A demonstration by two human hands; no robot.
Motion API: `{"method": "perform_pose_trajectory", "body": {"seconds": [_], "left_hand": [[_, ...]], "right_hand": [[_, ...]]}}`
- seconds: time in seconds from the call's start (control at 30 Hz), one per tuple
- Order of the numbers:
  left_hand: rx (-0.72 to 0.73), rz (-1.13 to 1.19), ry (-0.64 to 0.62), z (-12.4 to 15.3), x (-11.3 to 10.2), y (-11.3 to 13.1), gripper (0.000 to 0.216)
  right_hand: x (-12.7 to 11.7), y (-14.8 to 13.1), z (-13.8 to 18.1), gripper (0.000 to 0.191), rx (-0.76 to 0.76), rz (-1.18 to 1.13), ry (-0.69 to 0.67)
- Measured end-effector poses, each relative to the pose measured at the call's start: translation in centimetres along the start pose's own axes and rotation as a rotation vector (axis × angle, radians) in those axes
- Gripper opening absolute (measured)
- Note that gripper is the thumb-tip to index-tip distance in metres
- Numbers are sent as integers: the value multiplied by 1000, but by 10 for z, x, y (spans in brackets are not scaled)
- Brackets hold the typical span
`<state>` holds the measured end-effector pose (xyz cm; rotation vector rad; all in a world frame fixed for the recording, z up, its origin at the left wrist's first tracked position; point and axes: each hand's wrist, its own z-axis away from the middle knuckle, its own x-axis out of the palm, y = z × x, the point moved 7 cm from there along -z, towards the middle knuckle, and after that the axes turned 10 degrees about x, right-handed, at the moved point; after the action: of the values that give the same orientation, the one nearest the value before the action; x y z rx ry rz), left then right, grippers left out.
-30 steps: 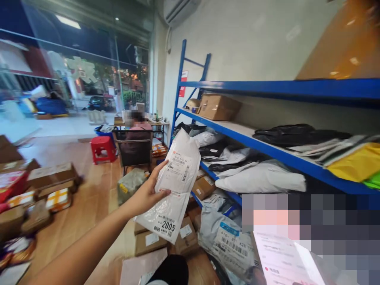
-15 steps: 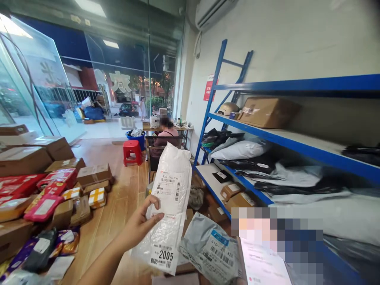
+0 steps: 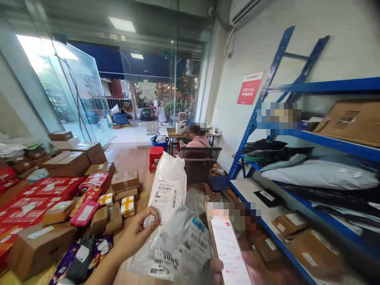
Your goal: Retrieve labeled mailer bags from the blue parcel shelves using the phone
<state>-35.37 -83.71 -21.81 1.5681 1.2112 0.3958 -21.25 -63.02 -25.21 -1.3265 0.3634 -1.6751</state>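
Observation:
My left hand (image 3: 135, 234) is closed on a white plastic mail bag (image 3: 166, 190) with a barcode label, held upright in front of me. A grey mail bag (image 3: 190, 241) overlaps its lower part. At the bottom edge, my right hand (image 3: 218, 269) shows only a thumb and part of the palm, gripping a phone (image 3: 230, 253) with a lit white screen; it seems to hold the grey bag too, though the grip is partly hidden.
Blue metal shelving (image 3: 335, 140) on the right carries mail bags and cardboard boxes (image 3: 352, 120). Piles of boxes and red parcels (image 3: 44, 194) cover the wooden floor at left. A person sits at a desk (image 3: 197, 144) ahead, beside a red stool (image 3: 156, 154) and glass front.
The view has swung left along the shelving. The grey bag and the phone have risen toward the white bag, and the grey bag now overlaps its lower label.

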Motion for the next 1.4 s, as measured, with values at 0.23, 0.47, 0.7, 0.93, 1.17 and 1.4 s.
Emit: {"method": "perform_pose_trajectory", "body": {"seconds": [0.23,0.47,0.7,0.93,1.17,1.4], "left_hand": [[-360,217,263,0,-29,-62,65],[-341,192,239,-70,-56,-105,56],[-363,55,321,-165,-110,-173,61],[-192,-198,365,-216,-178,-207,65],[-164,-112,495,-282,-246,-252,62],[-371,119,540,-361,-303,-318,54]], "right_hand": [[32,-30,-125,51,59,-421,-118],[31,-88,-227,45,37,-354,-210],[19,-152,-334,48,39,-336,-217],[21,-211,-403,57,-67,-197,-270],[44,-249,-493,58,-90,-127,-272],[50,-284,-593,55,-113,-221,-98]]}}
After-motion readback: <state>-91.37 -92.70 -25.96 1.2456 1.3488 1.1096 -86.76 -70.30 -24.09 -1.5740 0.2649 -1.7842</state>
